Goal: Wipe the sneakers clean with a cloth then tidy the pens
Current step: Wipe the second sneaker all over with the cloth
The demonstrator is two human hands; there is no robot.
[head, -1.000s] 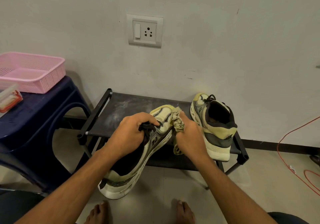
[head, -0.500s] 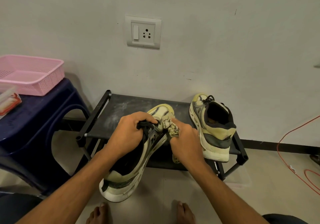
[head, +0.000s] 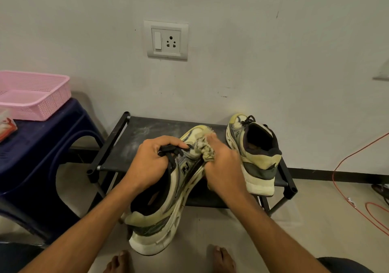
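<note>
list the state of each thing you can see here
held sneaker, off the rack, tilted, left hand grips its laces
cloth, bunched in the right hand, pressed on the held sneaker's toe
second sneaker, upright on the rack, untouched
pink basket, resting on the blue stool

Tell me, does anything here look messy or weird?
Yes. The black shoe rack has a whitish dusty smear on its top, and an orange cable trails loose across the floor at the right.
</note>
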